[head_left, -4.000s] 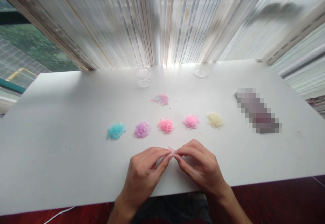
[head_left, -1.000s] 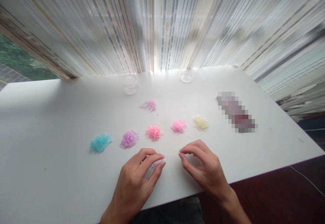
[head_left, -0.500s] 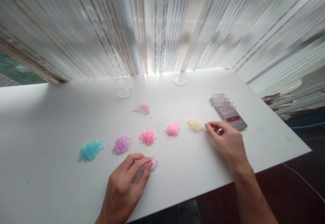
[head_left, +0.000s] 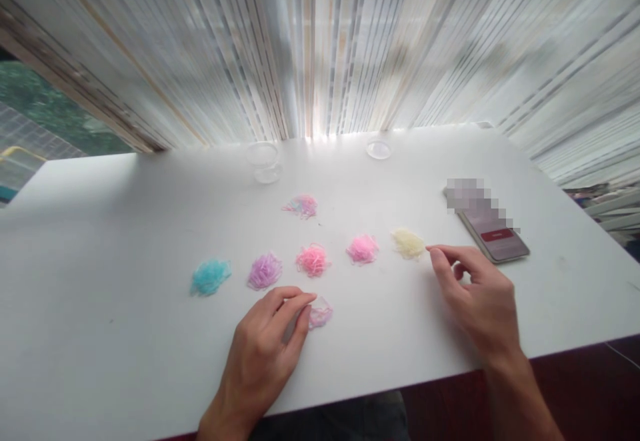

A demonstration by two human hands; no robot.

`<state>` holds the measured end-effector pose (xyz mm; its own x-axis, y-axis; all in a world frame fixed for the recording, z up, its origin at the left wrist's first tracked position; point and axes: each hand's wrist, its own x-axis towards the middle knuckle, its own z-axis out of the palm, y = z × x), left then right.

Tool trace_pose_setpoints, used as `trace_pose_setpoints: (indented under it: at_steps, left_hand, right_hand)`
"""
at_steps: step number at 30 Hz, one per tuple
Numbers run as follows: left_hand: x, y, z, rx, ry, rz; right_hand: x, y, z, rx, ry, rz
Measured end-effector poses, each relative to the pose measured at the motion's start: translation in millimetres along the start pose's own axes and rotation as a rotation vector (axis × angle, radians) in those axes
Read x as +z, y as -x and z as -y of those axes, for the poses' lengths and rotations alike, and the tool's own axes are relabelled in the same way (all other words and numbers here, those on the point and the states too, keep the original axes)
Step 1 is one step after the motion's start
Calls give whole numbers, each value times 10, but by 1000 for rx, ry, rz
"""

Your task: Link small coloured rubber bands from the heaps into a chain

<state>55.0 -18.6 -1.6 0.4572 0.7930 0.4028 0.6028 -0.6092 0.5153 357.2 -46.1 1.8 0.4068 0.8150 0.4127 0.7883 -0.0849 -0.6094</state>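
My left hand (head_left: 273, 334) rests over the near part of the table, its thumb and forefinger slightly apart at the edge of a small loose heap of pink and lilac rubber bands (head_left: 321, 314). My right hand (head_left: 475, 294) is closed in a pinch just right of a pale yellow rubber band pile (head_left: 409, 244); whatever its fingertips hold is too small to make out. Left of the yellow pile, a row holds light pink bands (head_left: 363, 249), coral pink bands (head_left: 313, 260), purple bands (head_left: 265, 270) and turquoise bands (head_left: 210, 276). Behind the row lies a mixed pink and bluish pile (head_left: 303, 206).
Clear round containers or lids (head_left: 268, 173) stand at the back of the white table (head_left: 100, 241), with another clear round piece (head_left: 379, 150) farther right. A phone (head_left: 500, 238) lies beyond my right hand. A striped string curtain (head_left: 320, 48) hangs along the back edge.
The camera view has shifted, so everything on the table appears farther right. My left thumb and forefinger have parted slightly by the near heap. My right hand stays pinched beside the yellow pile.
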Motion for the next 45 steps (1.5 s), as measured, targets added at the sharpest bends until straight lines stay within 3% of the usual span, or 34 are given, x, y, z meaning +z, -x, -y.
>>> trace_pose_setpoints:
  at_steps: [5, 7, 10, 16, 30, 45]
  left_hand:
    - [-5, -33, 15, -3, -39, 72]
    - [-9, -47, 19, 11, -42, 115]
    - [-53, -48, 42, 7, -18, 139]
    - [-120, 36, 81, -61, 33, 99]
    - [2, 35, -37, -14, 8, 89]
    - [83, 52, 11, -31, 62, 49]
  right_hand:
    - [194, 321, 445, -290, -219, 279]
    - [309, 433, 572, -344, -271, 398]
    - [442, 525, 662, -380, -260, 479]
    - [539, 519, 658, -395, -264, 420]
    - [568, 530, 654, -435, -235, 404]
    - [580, 520, 641, -461, -228, 391]
